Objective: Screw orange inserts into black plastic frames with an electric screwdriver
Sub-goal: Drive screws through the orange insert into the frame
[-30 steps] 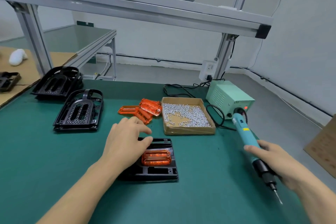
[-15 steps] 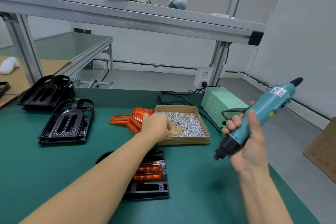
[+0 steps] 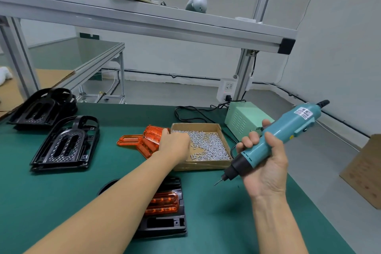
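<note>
The left hand (image 3: pixel 174 146) is reaching into the screw box (image 3: pixel 224 164), its fingers hidden; the right hand (image 3: pixel 266 163) is gripping the screwdriver (image 3: pixel 274 136). Next, a screw needs seating in the insert (image 3: pixel 164 205).

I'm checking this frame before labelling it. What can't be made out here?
- Head view: the left hand is over the cardboard box of screws; its fingertips are hidden behind its back, so a pinched screw cannot be confirmed.
- The left forearm covers part of the black frame and its orange insert; screws already driven cannot be told.
- The screwdriver bit is too small to show whether it carries a screw.
</note>
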Motion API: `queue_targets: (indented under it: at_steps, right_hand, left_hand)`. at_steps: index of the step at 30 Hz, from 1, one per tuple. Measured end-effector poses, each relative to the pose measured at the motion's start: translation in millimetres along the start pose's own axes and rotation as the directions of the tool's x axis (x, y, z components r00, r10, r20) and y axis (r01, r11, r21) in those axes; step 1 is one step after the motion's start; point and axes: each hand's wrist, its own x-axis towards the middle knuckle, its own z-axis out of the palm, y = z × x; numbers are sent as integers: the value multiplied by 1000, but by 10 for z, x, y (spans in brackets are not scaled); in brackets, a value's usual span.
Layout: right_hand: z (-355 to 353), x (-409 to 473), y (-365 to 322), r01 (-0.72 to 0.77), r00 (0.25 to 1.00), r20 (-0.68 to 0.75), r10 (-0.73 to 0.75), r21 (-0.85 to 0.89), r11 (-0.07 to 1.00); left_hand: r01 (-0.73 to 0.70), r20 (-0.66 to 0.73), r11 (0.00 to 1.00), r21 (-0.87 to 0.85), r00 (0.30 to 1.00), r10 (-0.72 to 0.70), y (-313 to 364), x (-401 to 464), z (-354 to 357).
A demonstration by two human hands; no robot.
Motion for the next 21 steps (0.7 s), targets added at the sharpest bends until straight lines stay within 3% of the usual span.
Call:
queue_targets:
  at_steps: [3,5,7,10,13,15,21]
  right_hand:
    - [-7,1,30,-23,1000,-10,23,-13,1000]
    - [-23,-5,25,-37,999,-13,36,-28,999]
    - [-20,-11,17,-60,998,-13,60,-22,998]
    - [33,-22,39,-64,997,-38,64,-5,998]
    - [106,-49,93,-45,999,-18,45,30,999]
    - [172,-70,123,-54,999,14,53,88,995]
    - [437,-129,205,-49,998,46,43,146,988]
  left_hand:
    - [-25,-125,962,-272,992,-9,-25,-104,-95]
    - [-50,-182,868,-494,982,-47,-73,-242,-179]
    - [-75,-183,723,-687,980,-73,-139,-437,-238]
    - [-88,-141,413,-906,985,-100,-250,-773,-257]
    - [-36,-59,167,-985,989,-137,-330,-1070,-259]
    - [-4,-13,64,-998,989,-148,-355,-1219,-270]
    - [-21,-14,-44,-999,987,-158,-393,-1412,-272]
